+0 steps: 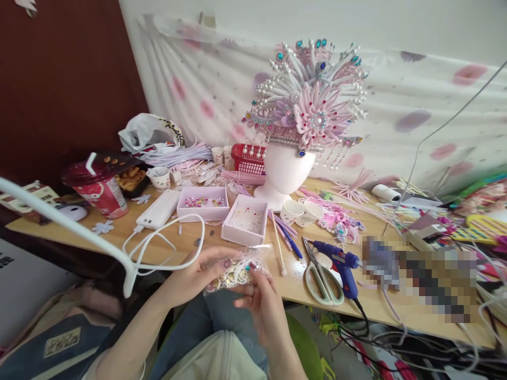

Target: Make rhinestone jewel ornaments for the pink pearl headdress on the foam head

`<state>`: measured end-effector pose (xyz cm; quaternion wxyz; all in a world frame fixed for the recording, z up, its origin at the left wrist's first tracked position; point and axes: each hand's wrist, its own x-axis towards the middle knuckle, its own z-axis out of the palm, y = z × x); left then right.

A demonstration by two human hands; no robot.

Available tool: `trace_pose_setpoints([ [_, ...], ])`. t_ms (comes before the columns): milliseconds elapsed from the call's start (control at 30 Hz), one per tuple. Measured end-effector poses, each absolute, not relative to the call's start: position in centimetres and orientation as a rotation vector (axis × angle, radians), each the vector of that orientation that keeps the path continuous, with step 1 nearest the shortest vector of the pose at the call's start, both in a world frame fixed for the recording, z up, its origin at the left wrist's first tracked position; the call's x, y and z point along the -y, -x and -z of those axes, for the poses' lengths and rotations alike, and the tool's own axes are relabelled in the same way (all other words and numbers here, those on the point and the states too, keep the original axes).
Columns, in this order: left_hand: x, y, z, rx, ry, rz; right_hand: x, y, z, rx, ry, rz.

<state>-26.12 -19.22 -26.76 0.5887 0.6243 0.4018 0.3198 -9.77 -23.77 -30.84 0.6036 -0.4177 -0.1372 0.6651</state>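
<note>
Between both hands, over my lap at the table's front edge, is a clear plastic bag (234, 275) with white cord and small shiny beads or gems inside. My left hand (209, 266) grips its left side, thumb on top. On the right side, my right hand (259, 289) pinches the bag with thumb and fingers. Just beyond them stand a pale box of small white beads (244, 237) and a pale box of coloured gems (204, 212). Behind, a white mannequin head (284, 171) wears a pink and white headdress (312, 105) with pearls and blue gems.
To the right lie green-handled scissors (324, 285) and a blue glue gun (343, 264) with a cord. Paper cups (293, 212) and a blue pen (291, 241) sit mid-table. At left are a red drink cup (101, 192), a power bank (159, 208) and a looping white cable (200, 232).
</note>
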Motion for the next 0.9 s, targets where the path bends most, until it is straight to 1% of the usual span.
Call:
trace_pose_setpoints([
  [133, 21.2, 25.6, 28.7, -0.924, -1.400, -0.724, 27.0, 8.6, 31.0, 0.429, 0.863, -1.609],
  [267, 22.6, 25.4, 30.1, -0.896, -1.342, -0.694, 28.6, 8.2, 30.9, 0.426, 0.853, -1.626],
  [567, 23.0, 25.3, 29.5, -0.807, -1.268, -0.801, 27.4, 8.9, 31.7, 0.468, 0.883, -1.569],
  [667, 23.1, 25.2, 29.6, -0.769, -1.271, -0.824, 27.2, 9.1, 31.9, 0.466, 0.933, -1.504],
  [900, 24.1, 24.5, 29.7, -0.826, -1.259, -0.954, 26.2, 9.7, 33.1, 0.489, 1.013, -1.472],
])
